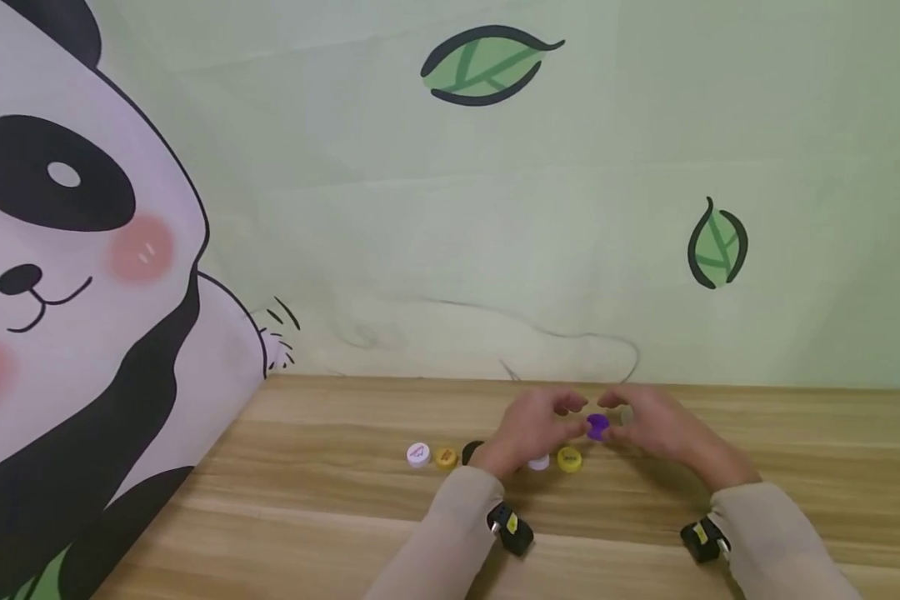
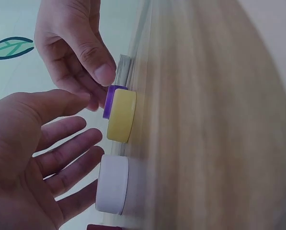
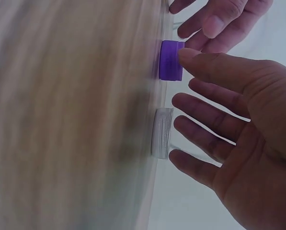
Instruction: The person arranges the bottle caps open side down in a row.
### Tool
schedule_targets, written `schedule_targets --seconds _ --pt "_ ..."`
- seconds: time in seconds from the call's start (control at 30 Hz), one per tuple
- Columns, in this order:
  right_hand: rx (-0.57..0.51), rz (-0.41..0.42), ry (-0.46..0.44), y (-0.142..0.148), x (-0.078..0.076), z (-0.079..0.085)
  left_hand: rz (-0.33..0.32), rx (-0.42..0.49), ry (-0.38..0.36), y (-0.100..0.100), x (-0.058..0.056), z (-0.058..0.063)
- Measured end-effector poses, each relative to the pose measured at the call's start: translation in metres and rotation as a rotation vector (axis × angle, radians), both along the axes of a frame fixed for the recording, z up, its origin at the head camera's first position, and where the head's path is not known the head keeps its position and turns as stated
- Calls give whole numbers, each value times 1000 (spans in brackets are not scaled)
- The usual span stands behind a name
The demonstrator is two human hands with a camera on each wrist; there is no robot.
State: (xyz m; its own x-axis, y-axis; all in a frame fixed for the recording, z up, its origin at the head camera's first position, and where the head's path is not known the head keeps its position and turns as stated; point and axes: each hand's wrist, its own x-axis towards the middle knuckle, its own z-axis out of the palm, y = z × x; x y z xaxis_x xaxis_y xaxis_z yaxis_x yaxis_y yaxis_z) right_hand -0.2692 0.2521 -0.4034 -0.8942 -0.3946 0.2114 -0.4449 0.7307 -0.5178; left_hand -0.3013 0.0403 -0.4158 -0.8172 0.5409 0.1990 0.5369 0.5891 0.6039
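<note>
A purple bottle cap (image 1: pixel 597 427) lies on the table between my two hands. My left hand (image 1: pixel 536 427) is at its left, fingers loosely bent and spread apart, the index fingertip near the cap. From the right, my right hand (image 1: pixel 656 423) reaches in; its thumb tip overlaps the purple cap (image 3: pixel 170 60) in the right wrist view, and its other fingers are spread. Just beyond those fingers stands a clear, ribbed cap (image 3: pixel 162 133). Close in front of the purple cap is a yellow cap (image 2: pixel 122 115), with a white cap (image 2: pixel 112 184) beside it.
A row of caps runs left along the wooden table (image 1: pixel 307 517): a white cap with a print (image 1: pixel 418 454), a gold cap (image 1: pixel 446 457) and a black cap (image 1: pixel 471 452) partly behind my left hand. A dark red edge (image 2: pixel 103 227) shows below the white cap. The printed wall cloth (image 1: pixel 390 233) rises behind.
</note>
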Motion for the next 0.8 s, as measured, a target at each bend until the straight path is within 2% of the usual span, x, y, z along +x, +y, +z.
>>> schedule_targets --seconds 0.2,0.57,0.8 --pt "-11 8 -20 0 -1 -2 -14 -24 -20 1 -1 -1" --pt "-32 54 20 -2 -4 -7 -52 -56 38 2 -2 -6" --pt "-23 44 14 -3 -3 -5 -75 -56 42 3 0 -5"
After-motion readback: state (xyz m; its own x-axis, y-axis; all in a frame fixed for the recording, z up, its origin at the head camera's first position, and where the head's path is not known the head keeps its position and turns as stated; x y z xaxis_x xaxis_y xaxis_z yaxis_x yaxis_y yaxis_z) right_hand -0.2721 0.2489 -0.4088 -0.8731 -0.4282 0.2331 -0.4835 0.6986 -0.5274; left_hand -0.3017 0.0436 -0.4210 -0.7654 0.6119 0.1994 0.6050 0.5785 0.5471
